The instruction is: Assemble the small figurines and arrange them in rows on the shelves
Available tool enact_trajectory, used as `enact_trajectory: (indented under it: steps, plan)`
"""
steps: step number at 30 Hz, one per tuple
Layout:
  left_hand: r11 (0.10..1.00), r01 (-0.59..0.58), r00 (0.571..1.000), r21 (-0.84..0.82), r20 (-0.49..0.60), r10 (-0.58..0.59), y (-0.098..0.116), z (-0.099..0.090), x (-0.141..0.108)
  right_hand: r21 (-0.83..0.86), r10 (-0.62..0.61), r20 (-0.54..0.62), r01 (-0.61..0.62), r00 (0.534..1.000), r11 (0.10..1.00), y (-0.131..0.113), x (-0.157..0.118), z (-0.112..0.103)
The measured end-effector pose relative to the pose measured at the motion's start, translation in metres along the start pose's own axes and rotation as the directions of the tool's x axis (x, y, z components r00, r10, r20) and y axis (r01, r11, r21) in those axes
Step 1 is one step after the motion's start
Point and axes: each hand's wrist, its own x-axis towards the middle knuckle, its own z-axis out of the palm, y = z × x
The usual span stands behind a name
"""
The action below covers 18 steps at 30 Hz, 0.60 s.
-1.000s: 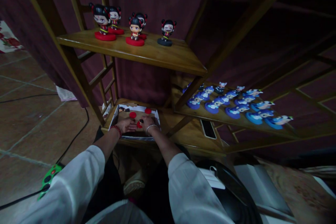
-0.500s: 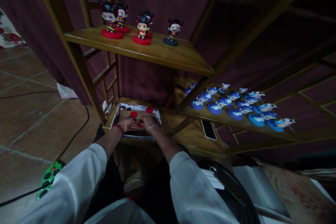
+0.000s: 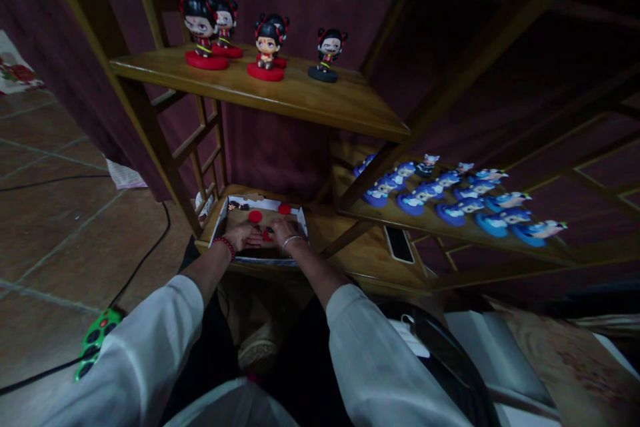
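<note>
A wooden shelf unit (image 3: 260,97) stands against a maroon curtain (image 3: 280,153), with a brown tile floor (image 3: 65,240) to its left and a black cable (image 3: 141,267) running across the tiles. The top shelf holds black-haired figurines (image 3: 201,27) on red and black bases. A shelf to the right holds rows of blue figurines (image 3: 453,203), and a phone (image 3: 399,244) lies on the wood below them.

On the lowest shelf sits a shallow white-rimmed box (image 3: 260,203). Two red discs (image 3: 255,216) lie inside it, and a small red piece (image 3: 267,235) sits between the hands. The left hand (image 3: 243,235), wearing a red beaded bracelet (image 3: 225,247), lies open and palm down in the box, its fingers reaching toward the piece. The right hand (image 3: 286,231), wearing a silver bangle (image 3: 292,242), rests palm down beside it, but its curled fingers hide whether it holds anything.

White sleeves (image 3: 380,360) cut across the foreground. A green spotted object (image 3: 95,340) is partly hidden by the left sleeve, and dim shapes at lower right are hard to make out.
</note>
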Motion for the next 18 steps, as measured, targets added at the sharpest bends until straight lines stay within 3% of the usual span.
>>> enact_trajectory:
  steps: [10,18]
  plan:
    - [0.999,-0.013,1.000,0.030,0.014,0.013,-0.0039,-0.0020,0.0080,0.002,-0.019,0.016,0.019,1.000,1.000,-0.0002,-0.0021,-0.0046]
    - [0.999,-0.029,0.999,0.042,0.019,0.028,-0.0015,0.0011,0.0015,0.055,0.039,0.007,-0.040,0.999,0.998,-0.0022,-0.0021,-0.0028]
